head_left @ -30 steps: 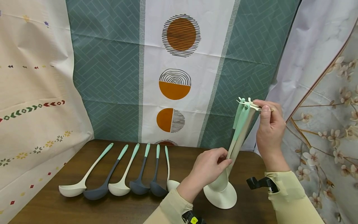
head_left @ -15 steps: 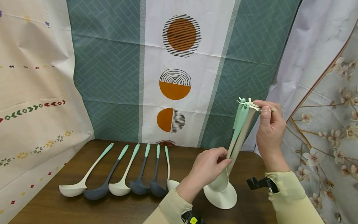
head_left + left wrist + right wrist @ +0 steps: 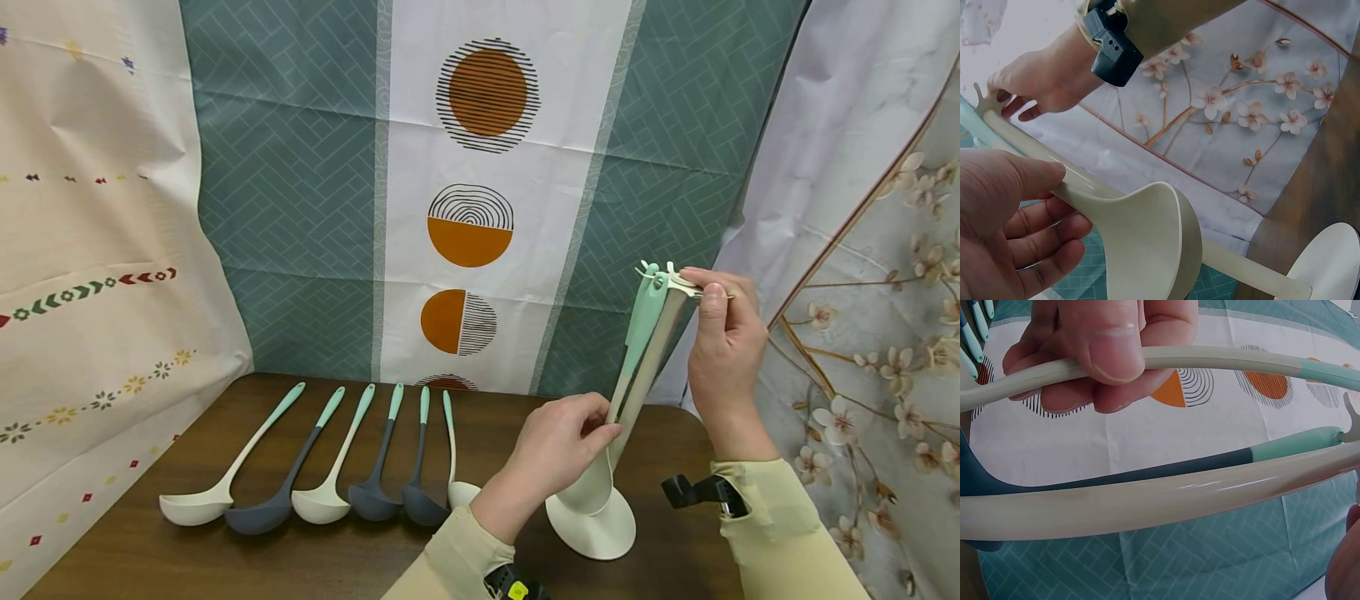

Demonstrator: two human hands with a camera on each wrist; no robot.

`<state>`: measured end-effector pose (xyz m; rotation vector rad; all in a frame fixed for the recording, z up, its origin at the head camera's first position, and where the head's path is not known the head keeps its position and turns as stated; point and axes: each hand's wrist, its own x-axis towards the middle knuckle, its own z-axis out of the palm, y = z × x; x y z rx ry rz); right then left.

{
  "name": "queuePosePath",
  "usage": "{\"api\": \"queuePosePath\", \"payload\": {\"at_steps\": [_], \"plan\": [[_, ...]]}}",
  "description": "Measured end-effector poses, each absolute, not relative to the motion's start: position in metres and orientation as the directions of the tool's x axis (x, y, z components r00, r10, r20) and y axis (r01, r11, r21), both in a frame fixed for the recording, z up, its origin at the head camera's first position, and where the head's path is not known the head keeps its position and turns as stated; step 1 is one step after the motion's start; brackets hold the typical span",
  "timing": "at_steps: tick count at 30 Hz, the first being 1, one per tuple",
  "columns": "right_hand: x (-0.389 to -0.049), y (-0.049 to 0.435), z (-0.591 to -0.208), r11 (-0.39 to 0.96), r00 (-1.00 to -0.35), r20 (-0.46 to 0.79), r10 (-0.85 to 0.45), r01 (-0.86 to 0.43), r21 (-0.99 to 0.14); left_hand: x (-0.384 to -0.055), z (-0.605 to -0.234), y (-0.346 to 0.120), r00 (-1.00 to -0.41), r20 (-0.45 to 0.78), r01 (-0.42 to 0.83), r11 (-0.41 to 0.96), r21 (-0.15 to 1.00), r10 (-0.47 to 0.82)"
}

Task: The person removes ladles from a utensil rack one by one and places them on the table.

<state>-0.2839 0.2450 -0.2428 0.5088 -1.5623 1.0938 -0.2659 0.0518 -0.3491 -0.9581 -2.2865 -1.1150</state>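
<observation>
A cream utensil stand (image 3: 654,358) with a round base (image 3: 611,546) leans in front of me, prongs at its top. My right hand (image 3: 723,350) pinches the stand's top between thumb and fingers. My left hand (image 3: 558,442) pinches the cream shaft of a ladle (image 3: 1141,244), whose mint handle end (image 3: 651,312) lies at the prongs. The ladle's bowl hangs low beside the post, above the base. Behind it a dark blue ladle (image 3: 1179,470) with a mint handle hangs on the stand, seen in the right wrist view; its bowl is mostly hidden.
Several ladles lie in a row on the brown table (image 3: 315,567), cream ones (image 3: 197,508) and dark blue ones (image 3: 258,517) mixed, mint handles pointing away. My left forearm partly covers the nearest cream ladle (image 3: 463,495). Patterned cloths (image 3: 300,208) hang behind and at both sides.
The held ladle's mint handle has shifted very slightly left, overlapping the other handle more. Both hands keep their grips, and the stand stays where it was.
</observation>
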Motion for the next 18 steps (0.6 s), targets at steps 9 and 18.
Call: {"api": "queuePosePath", "payload": {"at_steps": [9, 18], "plan": [[-0.2795, 0.2394, -0.2390, 0.479, -0.280, 0.933, 0.225, -0.803, -0.356, -0.2662, -0.3477, 0.0510, -0.667, 0.629, 0.742, 0.433, 0.512, 0.400], [-0.2786, 0.2384, -0.2382, 0.471, -0.265, 0.938, 0.226, -0.813, -0.343, -0.2646, -0.3456, 0.0492, -0.667, 0.630, 0.742, 0.436, 0.509, 0.399]]}}
